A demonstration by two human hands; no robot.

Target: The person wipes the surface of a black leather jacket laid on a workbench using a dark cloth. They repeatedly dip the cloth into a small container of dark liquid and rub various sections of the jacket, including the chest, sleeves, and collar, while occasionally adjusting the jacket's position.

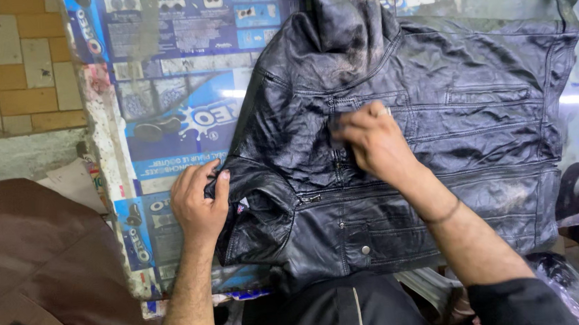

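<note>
Lying flat in the middle of the view is a black leather jacket (424, 174), spread out on a table covered with blue printed wrappers (173, 123). The jacket is shiny and wrinkled, with zips, pockets and a round snap button (365, 249) near its bottom edge at 6 o'clock.

The left hand (200, 203) is sitting at about 8 o'clock from the jacket's middle. Its fingers are curling around the jacket's edge there, pinching the leather where it is folding over.

The right hand (374, 142) is resting on the jacket's middle, just by the zip line. Its fingers are bunched together and pressing down on something small and dark, too blurry to tell what it is. A ring is showing on one finger, and a thin band (442, 215) is going around the wrist.

At 9 o'clock a brown cloth (40, 251) is lying by the table. At 10 o'clock a tiled wall (9, 66) is showing.
</note>
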